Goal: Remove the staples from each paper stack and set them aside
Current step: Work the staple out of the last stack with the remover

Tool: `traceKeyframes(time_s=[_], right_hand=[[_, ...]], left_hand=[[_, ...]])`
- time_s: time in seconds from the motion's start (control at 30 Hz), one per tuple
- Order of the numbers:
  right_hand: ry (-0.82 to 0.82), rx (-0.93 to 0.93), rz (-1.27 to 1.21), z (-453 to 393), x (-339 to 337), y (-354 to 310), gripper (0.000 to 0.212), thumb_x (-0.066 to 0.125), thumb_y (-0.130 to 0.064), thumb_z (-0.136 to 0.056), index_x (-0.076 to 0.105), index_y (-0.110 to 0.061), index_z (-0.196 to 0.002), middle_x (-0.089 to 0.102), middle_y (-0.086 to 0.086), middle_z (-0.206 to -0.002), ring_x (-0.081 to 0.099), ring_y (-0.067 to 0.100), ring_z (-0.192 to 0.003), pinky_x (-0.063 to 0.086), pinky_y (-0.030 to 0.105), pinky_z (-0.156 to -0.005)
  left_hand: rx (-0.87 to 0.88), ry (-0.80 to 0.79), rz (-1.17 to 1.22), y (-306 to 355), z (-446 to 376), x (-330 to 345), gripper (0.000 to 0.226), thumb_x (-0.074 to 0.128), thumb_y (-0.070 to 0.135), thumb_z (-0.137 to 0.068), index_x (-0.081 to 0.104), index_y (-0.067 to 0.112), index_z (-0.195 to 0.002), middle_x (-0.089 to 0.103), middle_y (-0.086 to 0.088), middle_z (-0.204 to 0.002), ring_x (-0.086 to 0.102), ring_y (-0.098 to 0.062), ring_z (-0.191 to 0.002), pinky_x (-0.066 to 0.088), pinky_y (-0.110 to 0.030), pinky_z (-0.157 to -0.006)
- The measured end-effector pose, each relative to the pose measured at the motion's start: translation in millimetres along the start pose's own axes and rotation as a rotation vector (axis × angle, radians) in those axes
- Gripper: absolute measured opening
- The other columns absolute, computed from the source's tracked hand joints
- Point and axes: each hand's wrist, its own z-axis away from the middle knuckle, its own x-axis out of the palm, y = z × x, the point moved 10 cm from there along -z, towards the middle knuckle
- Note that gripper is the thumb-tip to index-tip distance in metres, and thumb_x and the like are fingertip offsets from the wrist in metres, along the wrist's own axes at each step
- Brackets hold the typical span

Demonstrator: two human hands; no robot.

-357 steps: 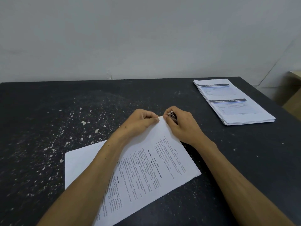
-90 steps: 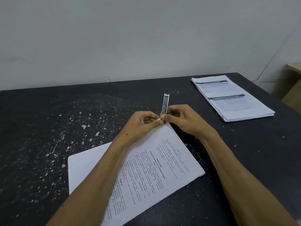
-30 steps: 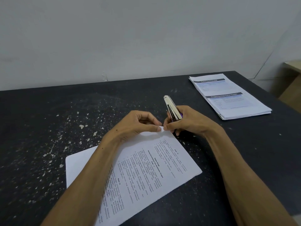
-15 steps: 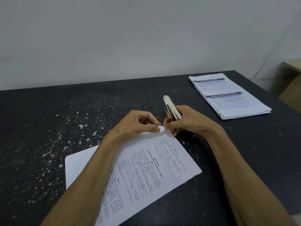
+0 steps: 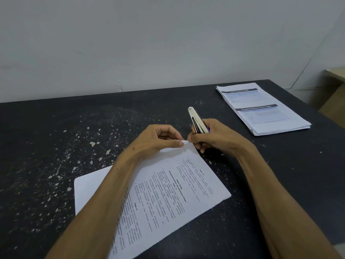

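A printed paper stack (image 5: pixel 179 191) lies slanted on the black table (image 5: pixel 56 146) in front of me. My left hand (image 5: pixel 158 140) pinches its far top corner, which is lifted and bent. My right hand (image 5: pixel 214 136) grips a slim silver stapler (image 5: pixel 196 119) with a purple part, its long end pointing up and away, its lower end at the same corner. The staple itself is hidden by my fingertips.
A second, thicker pile of printed sheets (image 5: pixel 261 109) lies at the table's far right. A grey wall (image 5: pixel 168 43) runs along the table's back edge. White paint flecks cover the left half of the tabletop. A beige piece of furniture (image 5: pixel 336 86) stands off to the right.
Over the last second almost nothing moved; both hands stay at the corner. Three seconds ago the stapler stood more upright above the corner; now it leans back in my right hand.
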Motion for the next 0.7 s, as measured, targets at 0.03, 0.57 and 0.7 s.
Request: traceKeyframes(time_s=[0.03, 0.57, 0.7], right_hand=[[0.001, 0.001, -0.004, 0.0, -0.1, -0.1, 0.02, 0.073, -0.006, -0.092, 0.057, -0.006, -0.103, 0.07, 0.029, -0.105, 0.066, 0.016, -0.069, 0.059, 0.028, -0.066], [-0.004, -0.01, 0.027, -2.8, 2.3, -2.4, 0.02, 0.077, -0.004, -0.088, 0.059, -0.005, -0.098, 0.067, 0.028, -0.096, 0.067, 0.018, -0.07, 0.06, 0.029, -0.069], [-0.01, -0.031, 0.127, -7.9, 2.6, -3.3, 0.023, 0.078, -0.005, -0.088, 0.061, 0.003, -0.102, 0.07, 0.027, -0.1, 0.074, 0.023, -0.078, 0.063, 0.034, -0.076]], left_hand=[[0.0, 0.001, -0.001, -0.2, 0.0, -0.1, 0.021, 0.085, 0.018, -0.082, 0.076, 0.009, -0.1, 0.078, -0.006, -0.102, 0.074, -0.025, -0.102, 0.057, -0.032, -0.094], [0.049, -0.006, 0.0, 6.1, 0.7, 2.1, 0.021, 0.085, 0.008, -0.081, 0.075, 0.004, -0.1, 0.078, -0.008, -0.103, 0.074, -0.025, -0.101, 0.059, -0.025, -0.09], [0.043, -0.04, -0.025, 7.0, 2.4, 3.6, 0.023, 0.084, 0.009, -0.081, 0.076, 0.008, -0.102, 0.078, -0.006, -0.105, 0.074, -0.024, -0.104, 0.057, -0.03, -0.098]])
